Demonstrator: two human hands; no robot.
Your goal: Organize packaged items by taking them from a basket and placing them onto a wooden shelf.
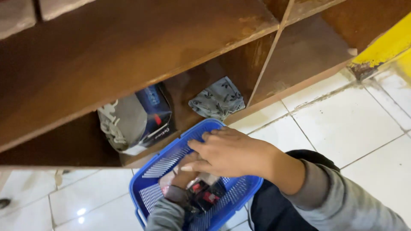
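Observation:
A blue plastic basket (171, 156) sits on the tiled floor in front of a low wooden shelf. My right hand (229, 152) reaches across its top, fingers spread and pointing left, resting near the far rim. My left hand (182, 175) is down inside the basket, mostly hidden under the right hand, among small dark packets with red marks (205, 194). Whether it grips one I cannot tell. Both arms wear grey sleeves.
The brown wooden shelf (128, 55) has open compartments. The lower one holds a grey and dark blue package (137, 119) and a folded grey patterned cloth (217, 99). White floor tiles (342, 124) spread to the right. A yellow edge (385, 45) is at upper right.

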